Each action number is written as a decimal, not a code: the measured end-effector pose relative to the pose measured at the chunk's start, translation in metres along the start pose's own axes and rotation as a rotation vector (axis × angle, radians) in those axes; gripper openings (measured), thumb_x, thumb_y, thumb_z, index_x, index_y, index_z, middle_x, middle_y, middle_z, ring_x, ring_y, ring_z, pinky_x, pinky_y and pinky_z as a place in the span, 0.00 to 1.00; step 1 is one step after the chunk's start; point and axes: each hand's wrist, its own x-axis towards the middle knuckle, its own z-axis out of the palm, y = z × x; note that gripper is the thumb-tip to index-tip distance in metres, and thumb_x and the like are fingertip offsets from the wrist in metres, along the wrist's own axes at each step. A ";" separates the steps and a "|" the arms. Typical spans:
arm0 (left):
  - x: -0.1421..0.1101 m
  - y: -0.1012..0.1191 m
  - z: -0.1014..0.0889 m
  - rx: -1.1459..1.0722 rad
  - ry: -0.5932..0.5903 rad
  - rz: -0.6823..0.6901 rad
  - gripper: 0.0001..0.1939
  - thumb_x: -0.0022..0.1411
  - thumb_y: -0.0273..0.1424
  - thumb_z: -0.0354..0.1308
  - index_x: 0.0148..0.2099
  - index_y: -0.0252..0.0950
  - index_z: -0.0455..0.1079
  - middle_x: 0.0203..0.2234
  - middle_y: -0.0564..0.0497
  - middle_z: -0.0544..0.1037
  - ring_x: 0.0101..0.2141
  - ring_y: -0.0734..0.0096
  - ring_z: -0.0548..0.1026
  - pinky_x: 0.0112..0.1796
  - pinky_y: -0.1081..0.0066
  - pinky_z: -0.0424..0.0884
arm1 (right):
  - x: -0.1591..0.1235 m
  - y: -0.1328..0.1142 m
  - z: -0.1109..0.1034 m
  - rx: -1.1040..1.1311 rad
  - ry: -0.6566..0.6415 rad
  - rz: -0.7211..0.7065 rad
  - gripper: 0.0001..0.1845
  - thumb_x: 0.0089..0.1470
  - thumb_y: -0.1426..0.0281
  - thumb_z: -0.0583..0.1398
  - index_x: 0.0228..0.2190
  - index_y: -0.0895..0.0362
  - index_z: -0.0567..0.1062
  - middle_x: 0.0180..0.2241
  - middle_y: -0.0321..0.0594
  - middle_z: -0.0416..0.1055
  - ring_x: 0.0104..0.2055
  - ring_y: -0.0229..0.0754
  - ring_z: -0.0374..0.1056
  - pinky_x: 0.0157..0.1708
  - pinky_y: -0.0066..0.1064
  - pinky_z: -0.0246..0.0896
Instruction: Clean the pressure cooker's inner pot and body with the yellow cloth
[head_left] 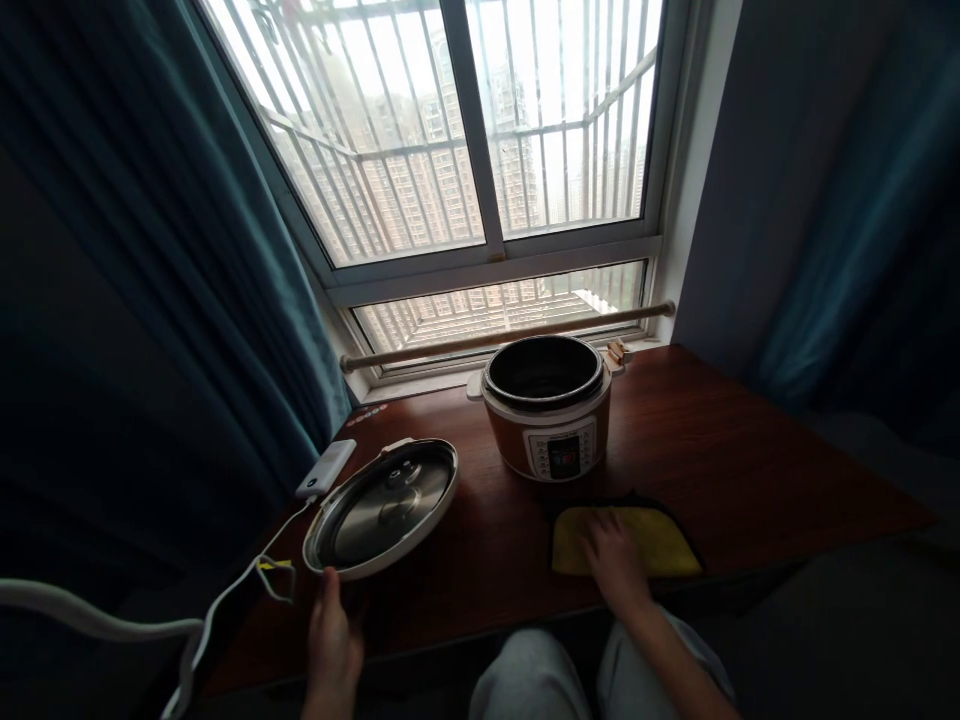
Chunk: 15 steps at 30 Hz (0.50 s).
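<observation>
Notably, the left hand (334, 640) sets its thumb at the round, white-rimmed, metallic lid (390, 500), left of the brown cylindrical cooker (510, 440); its grip cannot be told. The right hand (616, 562) lies loosely spread on the yellow, dark-edged cloth (667, 540). One-sided lifting could tip the lid; pulling could slide the cloth off.

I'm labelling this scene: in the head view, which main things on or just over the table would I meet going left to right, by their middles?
White device → round lid → cooker → yellow cloth.
</observation>
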 end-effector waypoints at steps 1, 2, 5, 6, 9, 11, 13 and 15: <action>-0.001 -0.001 0.001 0.002 0.005 0.003 0.19 0.53 0.45 0.56 0.46 0.46 0.67 0.43 0.53 0.72 0.48 0.59 0.68 0.48 0.54 0.65 | -0.003 0.014 -0.003 -0.115 0.021 0.018 0.22 0.51 0.65 0.54 0.48 0.56 0.71 0.54 0.45 0.62 0.60 0.60 0.46 0.56 0.52 0.41; -0.004 -0.002 0.001 0.005 0.011 0.012 0.20 0.53 0.46 0.56 0.47 0.46 0.67 0.44 0.53 0.72 0.50 0.58 0.67 0.49 0.53 0.63 | -0.005 0.026 -0.004 -0.197 0.028 0.026 0.24 0.50 0.63 0.56 0.49 0.54 0.70 0.56 0.43 0.60 0.61 0.62 0.41 0.56 0.54 0.38; -0.025 -0.011 0.006 0.065 0.054 0.115 0.23 0.53 0.49 0.53 0.48 0.44 0.66 0.45 0.50 0.70 0.51 0.55 0.65 0.51 0.51 0.61 | -0.008 0.045 0.000 -0.264 0.023 0.001 0.24 0.50 0.62 0.56 0.50 0.52 0.69 0.56 0.41 0.59 0.62 0.61 0.38 0.56 0.53 0.39; -0.035 -0.017 0.009 0.120 0.093 0.171 0.24 0.53 0.49 0.52 0.49 0.42 0.65 0.46 0.49 0.69 0.51 0.54 0.65 0.51 0.51 0.60 | -0.007 0.047 0.001 -0.237 0.030 -0.015 0.22 0.51 0.64 0.55 0.49 0.52 0.70 0.56 0.41 0.60 0.62 0.59 0.40 0.56 0.51 0.42; -0.074 -0.040 0.016 0.376 0.221 0.347 0.30 0.53 0.49 0.51 0.53 0.36 0.62 0.50 0.42 0.65 0.55 0.50 0.59 0.54 0.50 0.55 | 0.001 0.049 -0.001 -0.022 0.079 -0.020 0.18 0.53 0.68 0.51 0.43 0.55 0.74 0.51 0.44 0.66 0.59 0.53 0.52 0.55 0.45 0.48; -0.099 -0.055 0.020 0.505 0.156 0.452 0.32 0.52 0.50 0.51 0.53 0.34 0.61 0.52 0.39 0.63 0.57 0.49 0.56 0.55 0.51 0.53 | 0.011 0.052 -0.010 0.251 0.130 0.069 0.16 0.52 0.65 0.53 0.37 0.58 0.76 0.44 0.47 0.71 0.52 0.53 0.61 0.52 0.44 0.52; -0.119 -0.065 0.025 0.562 -0.025 0.505 0.31 0.52 0.50 0.50 0.51 0.34 0.64 0.51 0.40 0.64 0.55 0.50 0.59 0.55 0.53 0.55 | 0.024 0.059 -0.025 0.605 0.201 0.230 0.15 0.45 0.61 0.58 0.30 0.59 0.76 0.36 0.48 0.74 0.43 0.53 0.68 0.48 0.44 0.57; -0.131 -0.066 0.030 0.585 -0.234 0.484 0.27 0.51 0.50 0.50 0.46 0.36 0.68 0.48 0.43 0.69 0.52 0.52 0.64 0.54 0.55 0.57 | 0.042 0.067 -0.047 0.905 0.273 0.366 0.17 0.40 0.58 0.59 0.28 0.58 0.74 0.28 0.44 0.73 0.36 0.51 0.70 0.42 0.43 0.63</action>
